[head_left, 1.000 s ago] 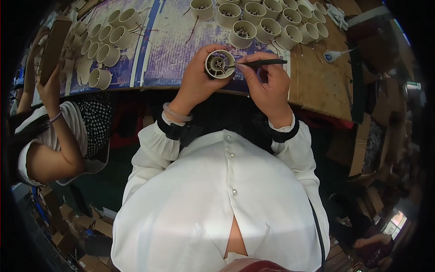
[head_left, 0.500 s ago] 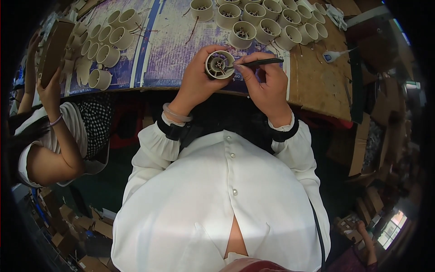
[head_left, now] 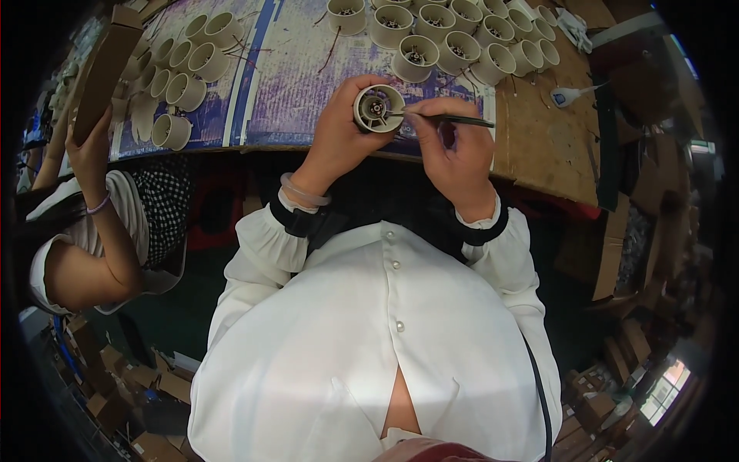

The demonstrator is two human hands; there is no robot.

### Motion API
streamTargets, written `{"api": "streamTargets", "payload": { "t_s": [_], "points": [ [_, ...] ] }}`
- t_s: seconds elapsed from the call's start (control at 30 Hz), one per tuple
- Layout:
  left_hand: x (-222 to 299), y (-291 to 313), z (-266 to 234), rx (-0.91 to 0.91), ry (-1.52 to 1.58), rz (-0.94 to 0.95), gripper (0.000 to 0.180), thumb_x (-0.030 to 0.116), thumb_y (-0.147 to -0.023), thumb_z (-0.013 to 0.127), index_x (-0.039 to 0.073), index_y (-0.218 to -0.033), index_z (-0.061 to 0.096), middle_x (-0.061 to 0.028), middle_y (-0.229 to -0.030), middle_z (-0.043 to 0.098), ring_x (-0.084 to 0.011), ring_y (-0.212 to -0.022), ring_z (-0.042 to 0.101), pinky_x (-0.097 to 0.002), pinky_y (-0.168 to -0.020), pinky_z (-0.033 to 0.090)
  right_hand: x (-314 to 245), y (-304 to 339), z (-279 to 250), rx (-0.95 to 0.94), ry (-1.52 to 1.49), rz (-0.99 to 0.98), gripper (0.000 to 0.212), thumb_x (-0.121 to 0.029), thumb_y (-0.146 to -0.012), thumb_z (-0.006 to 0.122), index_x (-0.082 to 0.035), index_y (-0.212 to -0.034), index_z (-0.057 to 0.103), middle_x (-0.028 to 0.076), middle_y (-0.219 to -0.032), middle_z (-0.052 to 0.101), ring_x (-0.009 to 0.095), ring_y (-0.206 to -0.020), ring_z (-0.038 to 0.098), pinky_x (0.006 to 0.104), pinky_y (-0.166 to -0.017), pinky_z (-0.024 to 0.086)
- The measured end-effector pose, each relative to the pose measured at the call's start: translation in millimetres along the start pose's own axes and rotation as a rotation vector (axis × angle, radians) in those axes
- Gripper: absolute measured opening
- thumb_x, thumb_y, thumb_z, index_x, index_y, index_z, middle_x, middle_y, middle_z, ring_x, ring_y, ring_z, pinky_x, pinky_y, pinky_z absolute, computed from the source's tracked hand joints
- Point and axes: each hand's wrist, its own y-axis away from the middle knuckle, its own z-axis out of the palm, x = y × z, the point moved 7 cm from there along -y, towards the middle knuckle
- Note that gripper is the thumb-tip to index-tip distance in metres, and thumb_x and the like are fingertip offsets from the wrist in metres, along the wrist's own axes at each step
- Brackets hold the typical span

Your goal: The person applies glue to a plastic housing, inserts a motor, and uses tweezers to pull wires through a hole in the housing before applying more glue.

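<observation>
My left hand (head_left: 339, 135) grips a cream round socket housing (head_left: 379, 108) with its open end facing up, just over the near edge of the workbench. My right hand (head_left: 454, 146) pinches a thin dark tool (head_left: 450, 118), held level, whose tip reaches into the housing's opening. Metal parts show inside the housing.
Several more cream housings (head_left: 450, 35) stand in rows at the back of the bench, and another group (head_left: 181, 73) lies at the left. A co-worker's hand (head_left: 88, 146) holds up a long cardboard box (head_left: 104, 65) at far left. A small white part (head_left: 566, 96) lies on the wooden board (head_left: 539, 146).
The tool tip has shifted slightly inside the housing; both hands stay in place. The co-worker's box has tilted a little.
</observation>
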Motion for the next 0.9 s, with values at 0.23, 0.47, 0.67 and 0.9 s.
{"api": "streamTargets", "payload": {
  "t_s": [0.23, 0.47, 0.67, 0.9],
  "points": [
    [0.0, 0.3, -0.2, 0.010, 0.072, -0.024, 0.053, 0.002, -0.070, 0.075, 0.006, -0.117, 0.049, -0.0040, -0.109, 0.059, -0.0134, -0.098, 0.058, -0.0267, -0.085, 0.047, 13.6, 3.1, 4.6, -0.041, -0.070, 0.116, 0.019, -0.004, -0.086, 0.065, -0.003, -0.101, 0.053, 0.005, -0.090, 0.066, 0.007, -0.071, 0.057, 0.0193, -0.060, 0.043],
    [1.0, -0.4, -0.5, 0.029, 0.117, -0.049, 0.055, 0.003, -0.066, 0.076, 0.006, -0.115, 0.051, -0.0069, -0.108, 0.059, -0.0189, -0.099, 0.059, -0.0292, -0.085, 0.047, 32.4, 7.2, 7.4, 0.018, -0.214, 0.248, 0.018, -0.005, -0.087, 0.064, -0.003, -0.100, 0.053, 0.005, -0.091, 0.065, 0.007, -0.074, 0.058, 0.0195, -0.062, 0.044],
    [-1.1, -1.1, -0.8, 0.028, 0.127, -0.060, 0.056, 0.004, -0.064, 0.077, 0.006, -0.114, 0.052, -0.0081, -0.108, 0.059, -0.0213, -0.099, 0.059, -0.0302, -0.085, 0.047, 31.6, 8.1, 7.7, 0.047, -0.137, 0.241, 0.018, -0.006, -0.087, 0.065, -0.003, -0.100, 0.053, 0.004, -0.088, 0.064, 0.007, -0.070, 0.056, 0.0198, -0.060, 0.043],
    [1.4, 3.0, -3.8, 0.121, -0.004, -0.011, 0.057, 0.004, -0.061, 0.078, 0.008, -0.112, 0.053, -0.0083, -0.106, 0.058, -0.0244, -0.098, 0.059, -0.0316, -0.083, 0.048, 22.8, 11.9, 8.1, 0.091, -0.011, 0.236, 0.018, -0.007, -0.087, 0.066, -0.002, -0.099, 0.054, 0.004, -0.085, 0.062, 0.006, -0.065, 0.053, 0.0200, -0.057, 0.042]
  ]
}}
